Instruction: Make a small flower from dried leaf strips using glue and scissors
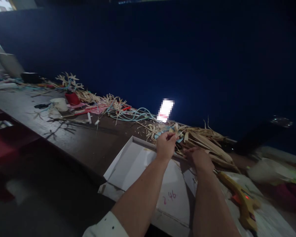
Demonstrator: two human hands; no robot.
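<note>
My left hand (165,145) is pinched shut on a small pale corn-husk flower (177,129), held up above the far rim of a shallow white cardboard box (123,164). To its right my right hand (199,158) is low, beside a heap of dried corn husks (209,143). The fingers of that hand look drawn together; what they hold, if anything, is hidden and slightly blurred. Near my right forearm lies a yellow glue gun (240,199) with a small red light lit. The box has "2.46" handwritten in red on it.
A bright phone screen (165,110) leans by the dark blue partition (143,59). Light-blue cords (130,115), husk flowers (113,102), a red spool (72,98), a white roll (60,104) and scissors (41,106) lie along the table's left. A plastic bag (268,171) sits at right.
</note>
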